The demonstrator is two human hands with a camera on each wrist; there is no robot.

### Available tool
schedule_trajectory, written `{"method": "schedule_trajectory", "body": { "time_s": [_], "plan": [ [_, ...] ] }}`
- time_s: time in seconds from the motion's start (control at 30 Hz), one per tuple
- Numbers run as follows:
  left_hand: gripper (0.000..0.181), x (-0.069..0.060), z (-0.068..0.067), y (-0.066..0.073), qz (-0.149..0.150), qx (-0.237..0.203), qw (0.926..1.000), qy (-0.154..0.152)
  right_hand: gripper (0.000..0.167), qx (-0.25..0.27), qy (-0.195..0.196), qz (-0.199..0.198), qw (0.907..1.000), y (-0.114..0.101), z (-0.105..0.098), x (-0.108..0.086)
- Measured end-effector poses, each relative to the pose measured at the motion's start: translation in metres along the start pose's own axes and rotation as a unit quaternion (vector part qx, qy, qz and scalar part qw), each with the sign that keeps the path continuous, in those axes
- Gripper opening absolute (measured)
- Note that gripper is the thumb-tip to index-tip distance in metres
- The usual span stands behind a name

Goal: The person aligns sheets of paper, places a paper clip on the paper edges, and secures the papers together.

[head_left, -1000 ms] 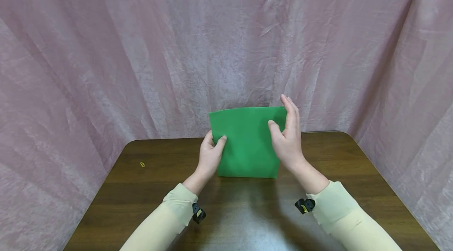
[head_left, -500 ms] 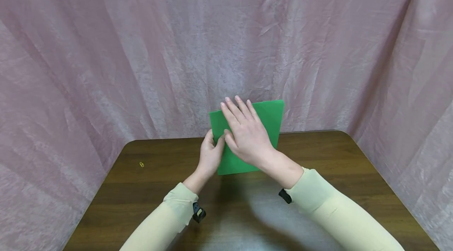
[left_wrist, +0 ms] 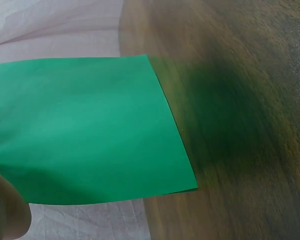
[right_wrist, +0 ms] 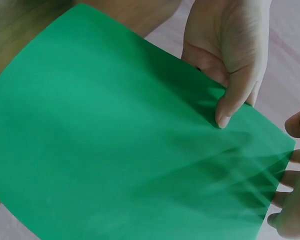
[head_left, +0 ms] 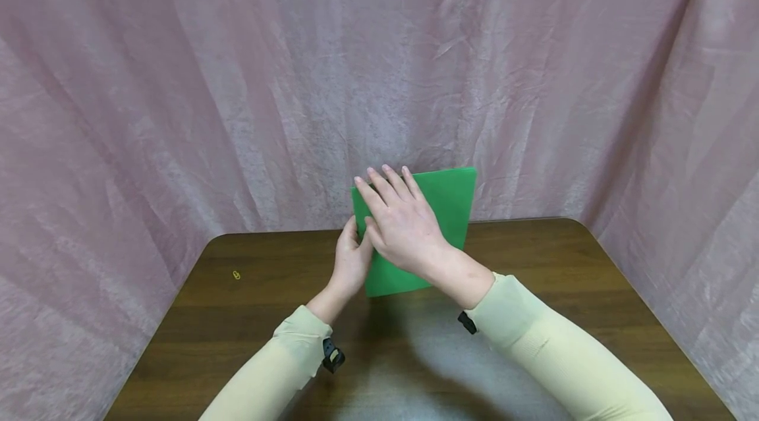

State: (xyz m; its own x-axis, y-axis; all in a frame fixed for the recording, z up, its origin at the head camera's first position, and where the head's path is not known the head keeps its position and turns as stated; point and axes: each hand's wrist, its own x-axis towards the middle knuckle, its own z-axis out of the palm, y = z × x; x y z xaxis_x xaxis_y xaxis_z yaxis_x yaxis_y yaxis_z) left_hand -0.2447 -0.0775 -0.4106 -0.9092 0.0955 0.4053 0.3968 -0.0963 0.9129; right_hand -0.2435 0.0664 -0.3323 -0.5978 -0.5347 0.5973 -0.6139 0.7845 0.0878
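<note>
A green sheet of paper [head_left: 447, 203] stands upright above the table, and a thin second layer shows at its lower corner in the left wrist view. My left hand [head_left: 351, 263] pinches its left edge; in the right wrist view the thumb [right_wrist: 230, 102] lies on the near face. Across the upper left of the paper [right_wrist: 105, 130] reaches my right hand [head_left: 406, 223], fingers straight and slightly spread, tips over the top edge. Whether it touches the sheet I cannot tell. It hides part of the paper and the left thumb's tip in the head view.
A small yellow paper clip [head_left: 236, 275] lies on the left of the brown wooden table [head_left: 261, 322]. Pink curtains [head_left: 379, 65] hang behind the table and along both sides. Each wrist carries a small black camera [head_left: 333, 356].
My right hand has swung left from the paper's right edge to its upper left. The paper's right side has tilted up slightly. The left hand keeps its hold in nearly the same place.
</note>
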Motion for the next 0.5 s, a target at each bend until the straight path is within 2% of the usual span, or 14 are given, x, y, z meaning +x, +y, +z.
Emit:
{"method": "schedule_trajectory", "body": {
  "time_s": [0.03,0.23,0.33,0.5],
  "plan": [
    [0.021,-0.001,0.001,0.003,0.002,-0.002,1.0,0.002,0.061,-0.001,0.002,-0.001,1.0,0.001,0.0,0.0],
    [0.021,0.006,0.001,-0.018,-0.012,-0.003,0.9997,0.021,0.061,-0.019,0.014,0.014,0.9996,0.013,-0.003,-0.005],
    [0.023,0.007,0.0,-0.025,-0.017,-0.011,0.9995,0.023,0.061,-0.026,0.018,0.028,0.9991,0.025,-0.004,-0.011],
    [0.028,0.007,-0.001,-0.029,-0.014,-0.009,0.9996,0.025,0.061,-0.03,0.025,0.054,0.9978,0.051,-0.009,-0.024]
  ]
}}
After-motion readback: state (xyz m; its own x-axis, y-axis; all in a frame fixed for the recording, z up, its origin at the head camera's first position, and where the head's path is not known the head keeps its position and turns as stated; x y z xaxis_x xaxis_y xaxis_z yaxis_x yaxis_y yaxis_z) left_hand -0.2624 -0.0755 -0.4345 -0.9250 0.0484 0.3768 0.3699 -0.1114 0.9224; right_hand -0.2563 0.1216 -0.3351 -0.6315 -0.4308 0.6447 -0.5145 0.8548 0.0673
